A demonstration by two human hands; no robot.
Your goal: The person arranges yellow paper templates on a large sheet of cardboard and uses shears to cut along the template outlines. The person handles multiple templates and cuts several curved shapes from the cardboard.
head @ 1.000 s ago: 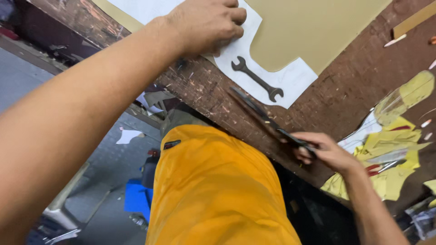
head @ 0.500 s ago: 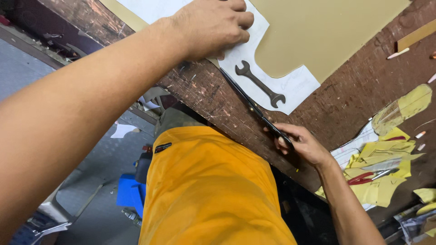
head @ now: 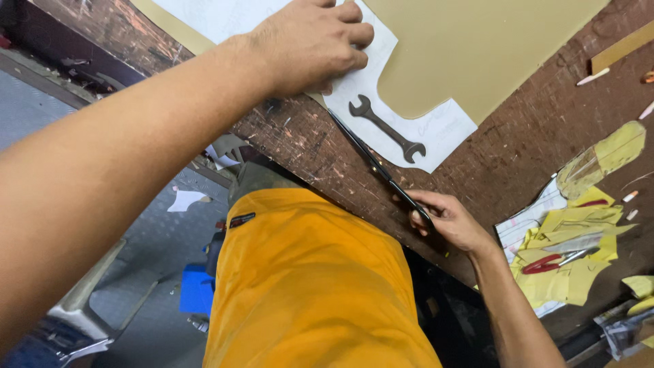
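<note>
Head view, left hand: the left hand (head: 310, 42) lay knuckles-up with its fingers (head: 354, 34) pressed flat on the white paper pattern (head: 436, 129), grasping nothing.
Head view, right hand: the right hand (head: 446, 221) sat at the near edge of the bench (head: 518, 170), its fingers clenched around the handles of the long black scissors (head: 375, 163).
Scissors: the blades ran up from the right hand to the edge of the white paper, just under the left hand; I could not tell whether they were parted.
Paper and sheet: the white paper lay under a tan sheet (head: 470, 48) on the bench.
Wrench: a dark open-ended wrench (head: 387, 128) rested on the white paper, between the scissors and the tan sheet.
Right side: yellow scraps (head: 572, 272) and red-handled snips (head: 555, 261) lay well apart from both hands.
Below the bench: an orange garment (head: 300, 286) covered the person's lap.
</note>
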